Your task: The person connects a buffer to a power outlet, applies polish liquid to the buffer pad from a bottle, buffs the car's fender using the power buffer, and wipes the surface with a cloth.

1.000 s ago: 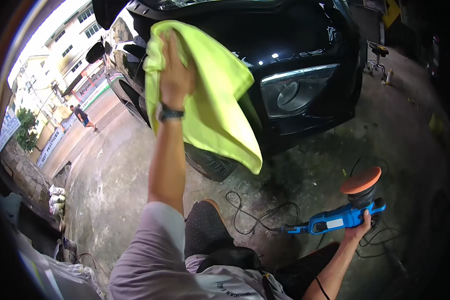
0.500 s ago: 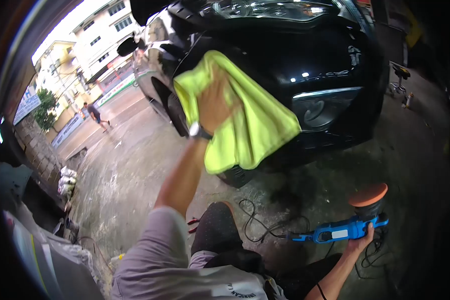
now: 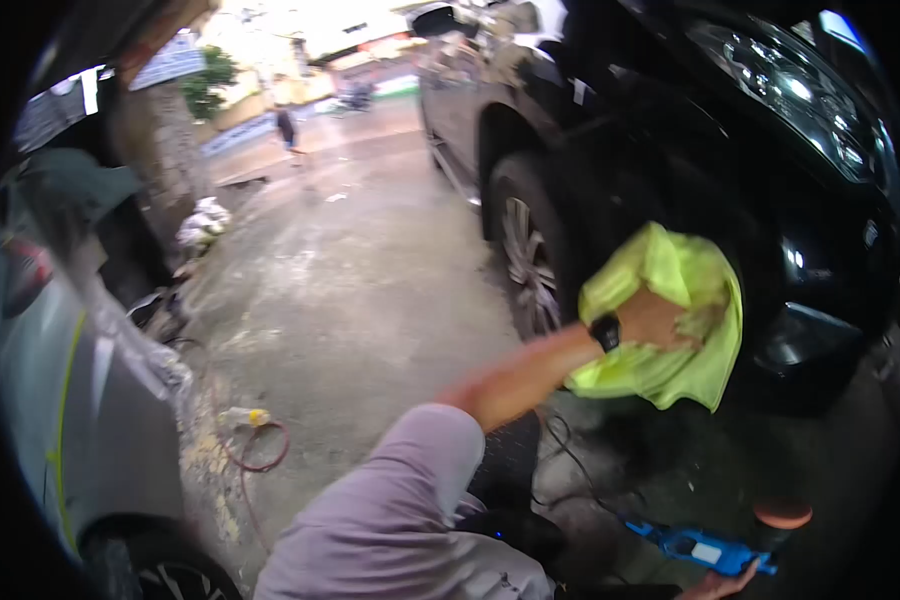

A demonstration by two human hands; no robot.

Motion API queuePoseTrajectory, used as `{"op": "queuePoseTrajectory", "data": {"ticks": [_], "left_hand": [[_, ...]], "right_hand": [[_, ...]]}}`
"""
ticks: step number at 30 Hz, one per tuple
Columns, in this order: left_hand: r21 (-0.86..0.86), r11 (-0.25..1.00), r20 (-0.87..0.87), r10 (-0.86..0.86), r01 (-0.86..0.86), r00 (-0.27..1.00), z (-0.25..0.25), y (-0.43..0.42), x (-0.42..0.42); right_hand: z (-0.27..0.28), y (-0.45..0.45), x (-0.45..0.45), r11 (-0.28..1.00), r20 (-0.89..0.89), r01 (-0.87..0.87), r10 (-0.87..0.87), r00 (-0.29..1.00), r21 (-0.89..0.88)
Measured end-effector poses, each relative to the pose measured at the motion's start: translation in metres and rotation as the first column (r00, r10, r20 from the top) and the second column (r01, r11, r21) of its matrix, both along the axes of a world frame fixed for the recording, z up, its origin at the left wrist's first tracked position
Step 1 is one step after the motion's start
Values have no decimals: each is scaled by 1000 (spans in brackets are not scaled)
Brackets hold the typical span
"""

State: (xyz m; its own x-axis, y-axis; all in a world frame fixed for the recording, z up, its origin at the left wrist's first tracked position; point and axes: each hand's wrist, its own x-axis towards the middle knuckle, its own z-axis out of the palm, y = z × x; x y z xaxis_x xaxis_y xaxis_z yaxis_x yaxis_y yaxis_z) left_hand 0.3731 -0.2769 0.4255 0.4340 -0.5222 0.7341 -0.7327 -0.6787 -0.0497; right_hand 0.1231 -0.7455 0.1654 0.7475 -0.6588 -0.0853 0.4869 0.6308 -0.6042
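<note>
My left hand (image 3: 658, 322), with a dark watch at the wrist, holds a yellow-green cloth (image 3: 660, 258) against the black car's (image 3: 660, 160) front corner, between the wheel and the fog light (image 3: 808, 335). Motion smears its fingers, and folds of cloth surround them. Low on the right, my right hand (image 3: 726, 582) grips the end of a blue corded polisher (image 3: 700, 550). The polisher's orange pad (image 3: 783, 515) faces up, away from the car. Part of the right hand is cut off by the dark edge of the view.
A black cord (image 3: 575, 460) curls on the floor below the cloth. On the left stands a grey car (image 3: 120, 400) partly under plastic sheeting, with a reddish hose (image 3: 270, 465) beside it. A person (image 3: 287, 130) is far off near the street.
The view has swung left, showing more of the front wheel and the grey car. My left hand has moved the cloth lower along the car's front corner. The polisher stays in my right hand.
</note>
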Motion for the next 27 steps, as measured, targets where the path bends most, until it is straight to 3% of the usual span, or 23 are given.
{"op": "queuePoseTrajectory", "data": {"ticks": [1, 2, 3, 5, 6, 7, 8, 9, 10, 11, 12, 13, 14, 15, 16, 17, 18, 19, 22, 24, 27], "left_hand": [[-64, 994, -7, 86, -87, 996, 53, 6, -3], [-1, 939, -306, 326, -343, 894, 122, 4, -14], [-306, 886, 188, 415, -349, 890, 144, 3, 6], [-308, 891, 441, 444, -333, 780, 177, -19, 42], [-224, 921, 461, 388, -318, 798, 179, -36, 36], [-134, 942, 478, 333, -307, 813, 170, -51, 24], [-113, 983, 473, 180, -143, 863, 148, -64, 22], [9, 1000, 306, -2, -1, 952, 138, -63, -8], [37, 996, 284, -93, 86, 954, 106, -74, -7], [75, 995, 432, -94, 68, 897, 72, -85, -5], [236, 971, 533, -96, -39, 841, 39, -86, -9], [279, 948, 609, -50, -155, 792, -8, -91, -4], [195, 971, 620, -11, -141, 784, -64, -105, 5], [234, 972, 553, -128, -6, 823, -112, -116, 23], [215, 955, 308, -264, 203, 914, -150, -119, 28], [9, 887, -132, -457, 462, 880, -171, -118, 29], [-172, 834, -399, -546, 525, 737, -186, -116, 28], [-272, 810, -544, -575, 520, 611, -202, -110, 18], [-366, 780, -627, -609, 508, 486, -198, -89, 6], [-446, 726, -565, -682, 524, 464, -154, -77, 9], [-491, 672, -326, -732, 554, 598, -69, -58, 37]], "right_hand": [[-30, -27, -5, 994, -98, 41, -31, 995, 97], [-45, -40, -8, 998, -30, 40, -39, 999, 44], [-50, -50, -14, 999, 40, 43, -43, 998, -12], [-19, -32, -27, 990, 121, 25, -8, 993, -140], [-8, -24, -34, 982, 120, 62, -41, 992, -177], [1, -15, -41, 993, 152, 64, -47, 987, -104], [6, -5, -46, 998, 189, 60, -54, 980, -27], [9, 5, -54, 994, 190, 89, -77, 979, -56], [15, 11, -64, 990, 152, 136, -129, 980, -37], [19, 18, -75, 983, 117, 185, -181, 976, -20], [23, 23, -81, 976, 108, 219, -217, 970, -11], [24, 24, -81, 969, 97, 249, -247, 964, -5], [21, 23, -90, 964, 126, 256, -246, 961, -68], [26, 33, -93, 960, 97, 233, -220, 971, -156], [28, 30, -99, 960, 52, 235, -230, 972, -153], [29, 28, -111, 959, -2, 242, -245, 970, -149], [36, 31, -117, 950, -7, 255, -260, 966, -181], [44, 47, -136, 940, 1, 278, -283, 959, -195], [59, 77, -146, 918, -5, 292, -305, 952, -269], [59, 75, -162, 890, -47, 297, -332, 942, -346], [65, 79, -173, 876, -77, 381, -420, 904, -295]]}}
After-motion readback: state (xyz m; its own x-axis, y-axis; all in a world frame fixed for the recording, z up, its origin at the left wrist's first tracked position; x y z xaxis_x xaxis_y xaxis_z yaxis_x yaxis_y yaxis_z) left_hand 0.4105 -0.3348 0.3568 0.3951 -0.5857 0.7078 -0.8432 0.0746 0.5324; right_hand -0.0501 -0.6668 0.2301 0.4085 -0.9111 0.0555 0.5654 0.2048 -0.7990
